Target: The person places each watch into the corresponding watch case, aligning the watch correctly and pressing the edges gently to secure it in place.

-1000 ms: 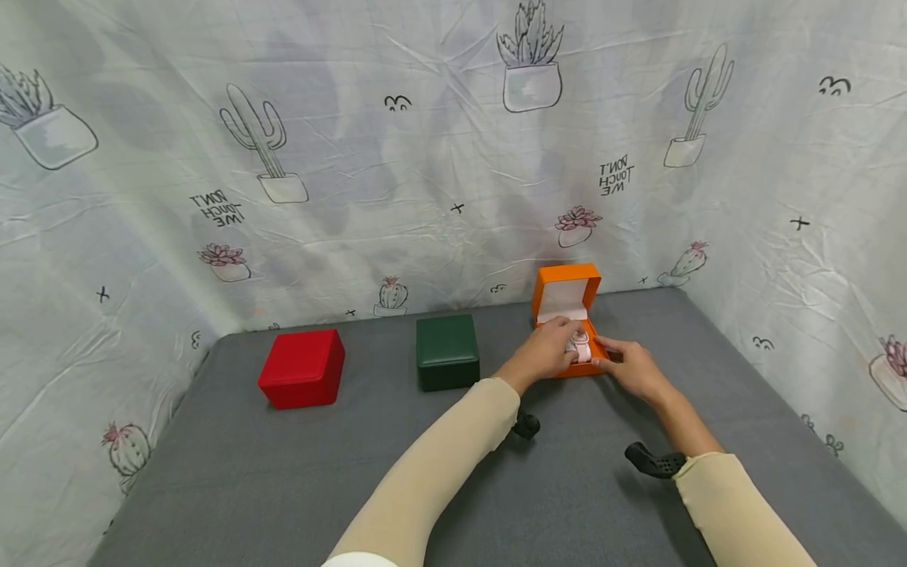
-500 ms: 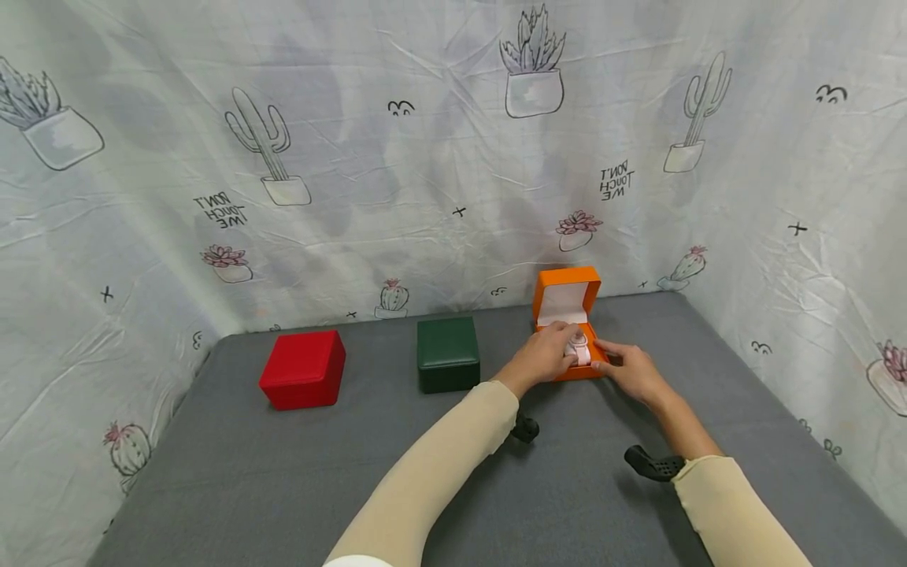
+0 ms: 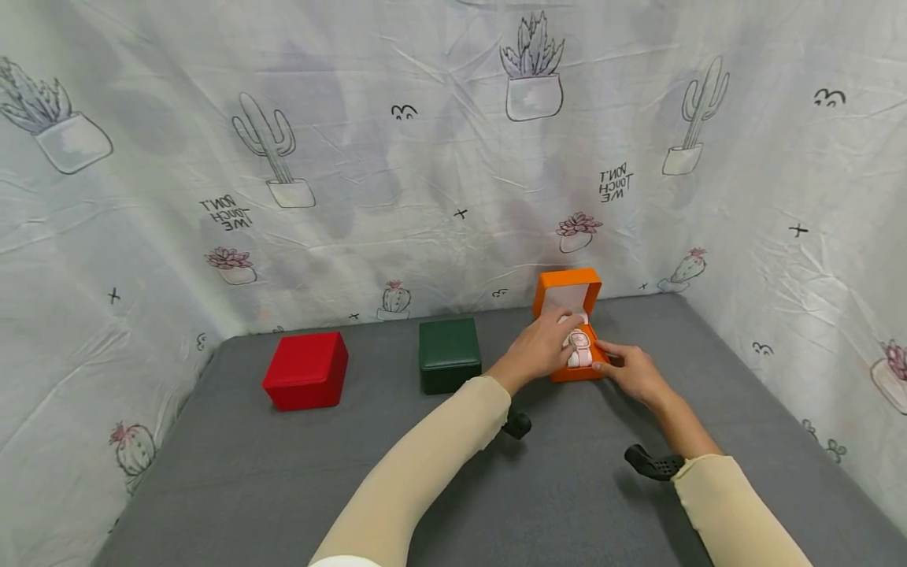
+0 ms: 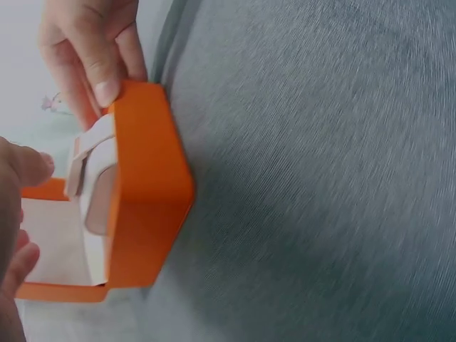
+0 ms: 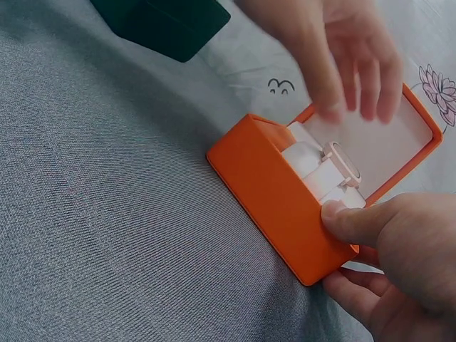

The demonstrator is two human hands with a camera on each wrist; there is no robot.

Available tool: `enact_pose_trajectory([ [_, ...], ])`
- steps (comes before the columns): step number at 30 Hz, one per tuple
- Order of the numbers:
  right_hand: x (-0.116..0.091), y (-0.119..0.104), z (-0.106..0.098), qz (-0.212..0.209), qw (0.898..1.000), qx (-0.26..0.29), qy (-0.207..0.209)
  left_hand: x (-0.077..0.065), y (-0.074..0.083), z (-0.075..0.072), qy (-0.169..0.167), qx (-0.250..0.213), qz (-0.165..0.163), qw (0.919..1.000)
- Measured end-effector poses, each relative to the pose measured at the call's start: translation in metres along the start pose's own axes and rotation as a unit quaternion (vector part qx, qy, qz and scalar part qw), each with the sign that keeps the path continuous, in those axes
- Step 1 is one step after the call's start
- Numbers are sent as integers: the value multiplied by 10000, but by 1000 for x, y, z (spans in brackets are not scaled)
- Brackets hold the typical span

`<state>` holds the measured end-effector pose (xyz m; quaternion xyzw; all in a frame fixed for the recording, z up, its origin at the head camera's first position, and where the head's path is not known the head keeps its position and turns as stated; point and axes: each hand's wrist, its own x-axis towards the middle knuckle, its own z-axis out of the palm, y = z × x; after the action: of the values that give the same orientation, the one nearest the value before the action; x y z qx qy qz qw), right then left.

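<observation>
An orange watch box (image 3: 577, 374) stands with its lid up at the back right of the table. Inside it a watch (image 3: 579, 346) with a pale pink strap sits round a white cushion (image 5: 303, 158). My left hand (image 3: 540, 346) hovers over the box with its fingers apart from the watch, as the right wrist view shows. At the box's right wall, my right hand (image 3: 634, 370) holds on, thumb (image 5: 349, 219) on the front face near the rim and fingers curled round the side.
A dark green box (image 3: 449, 354) stands left of the orange one, its lid down. Further left is a closed red box (image 3: 306, 370). A patterned cloth (image 3: 453, 157) hangs behind the grey table (image 3: 567, 488).
My left hand has come off the watch and lifted slightly up and left, so the watch face shows more. My right hand has stayed at the box's side.
</observation>
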<state>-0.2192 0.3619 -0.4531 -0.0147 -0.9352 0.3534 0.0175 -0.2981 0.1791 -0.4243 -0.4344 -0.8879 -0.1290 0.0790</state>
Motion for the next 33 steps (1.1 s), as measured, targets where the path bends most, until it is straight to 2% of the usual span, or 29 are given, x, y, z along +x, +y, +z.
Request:
enact_pose_trajectory([
  [3,1,0,1,-8,10000,-15,8,0,-3,-7,346,268,251,9987],
  [7,0,2,0,15,10000,-9,8,3,-6,-14,809,600,679,9926],
  [11,0,2,0,73,10000,13,-26,7,-9,-21,987,969,873,9865],
  [15,0,2,1,94,10000,-16,-29,13,-13,-28,772,1248,693,9867],
  [18,0,1,0,88,10000,-21,-42,17,-15,-32,284,1225,298,9916],
  [21,0,0,2,106,9999,-2,-73,19,-17,-32,-223,1144,-118,9931],
  [23,0,0,2,105,9999,17,-78,20,-17,-32,-388,1103,-274,9928],
  [27,0,0,2,107,9999,73,-73,22,-16,-30,-459,1161,-339,9916],
  [33,2,1,1,163,9998,48,-42,25,-11,-33,-273,1377,-101,9900],
])
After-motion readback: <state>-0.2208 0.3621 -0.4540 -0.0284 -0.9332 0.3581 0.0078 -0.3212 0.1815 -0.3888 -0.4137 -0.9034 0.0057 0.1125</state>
